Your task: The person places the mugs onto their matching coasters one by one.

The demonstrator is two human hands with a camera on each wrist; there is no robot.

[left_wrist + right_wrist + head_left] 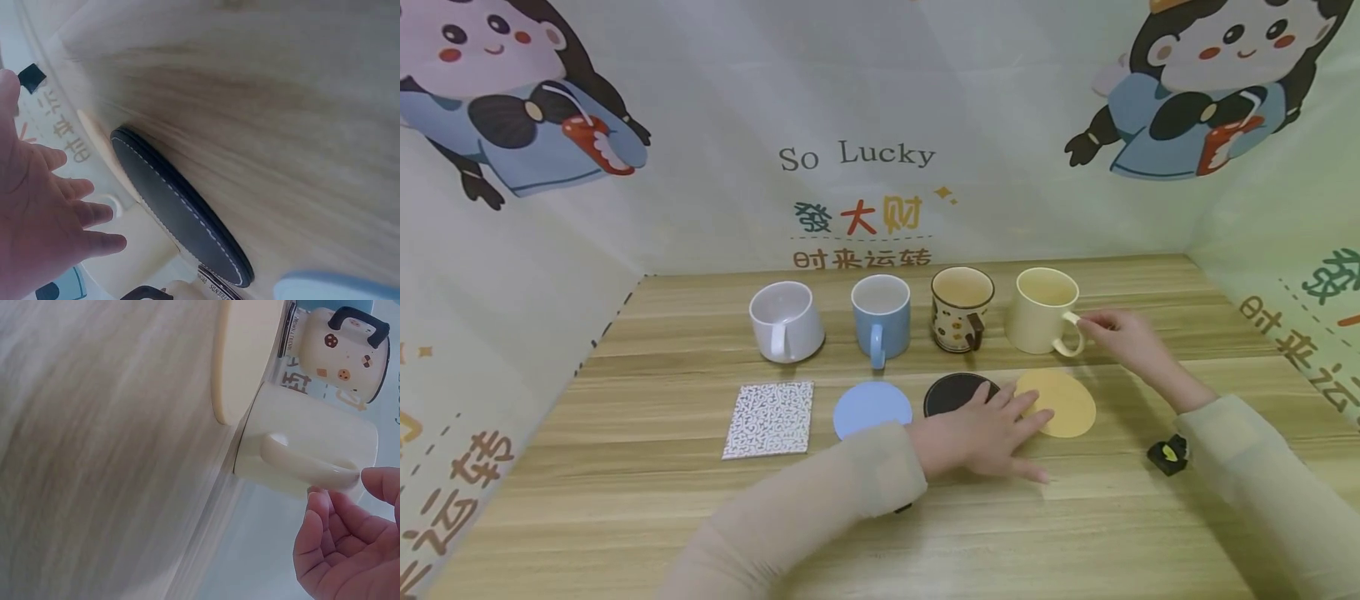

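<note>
At the right end of a row of mugs stands a pale yellow mug [1037, 317], upright on the table. My right hand [1123, 342] pinches the top of its handle between thumb and fingers; the right wrist view shows the same handle [306, 465] up close. With fingers spread, my left hand [988, 437] hovers above a black round coaster [951, 392] and the edge of a yellow round coaster [1071, 404]. White stitching runs around the black coaster [169, 200] in the left wrist view. Nothing is held in the left hand, and it hides part of both coasters.
Left of the yellow mug stand a cookie-patterned mug [955, 321], a blue mug [891, 325] and a white mug [797, 325]. A blue round coaster [872, 408] and a patterned square coaster [769, 419] lie in front. Printed cloth [1000, 125] walls the table's back and sides.
</note>
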